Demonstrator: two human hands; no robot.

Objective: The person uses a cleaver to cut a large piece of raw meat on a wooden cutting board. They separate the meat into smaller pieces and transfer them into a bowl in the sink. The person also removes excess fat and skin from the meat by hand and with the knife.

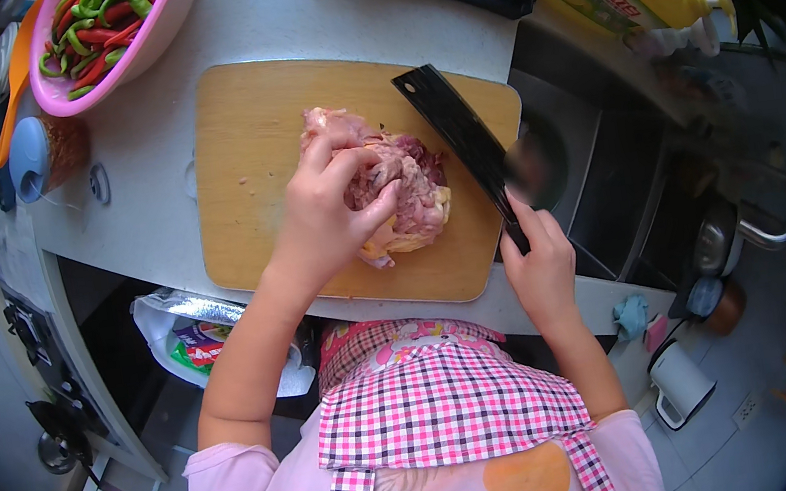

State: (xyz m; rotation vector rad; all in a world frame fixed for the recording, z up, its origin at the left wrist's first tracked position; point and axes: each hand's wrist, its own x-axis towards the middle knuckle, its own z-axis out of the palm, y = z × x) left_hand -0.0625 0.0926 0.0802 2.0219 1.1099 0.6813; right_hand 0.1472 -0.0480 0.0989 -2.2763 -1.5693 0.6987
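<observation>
Raw meat [416,182] in a lumpy heap about the middle of the cutting board [245,191]; probably soft, limp and slippery, best pinned by its thicker mass with fingertips tucked in. Longest from far left to near right, without a clear front end. Over its left side, the left hand [325,193], with bent fingers and thumb down on the flesh; cannot tell whether pinching a piece. Just to the right, a black cleaver [449,122], likely rigid and blade-heavy, to be taken by the handle; slanted lengthwise, with blade end toward far left and handle toward near right. Closed round that handle, the right hand [540,257]. Farther off, at far left, a pink bowl [157,50] of red and green peppers [97,31].
</observation>
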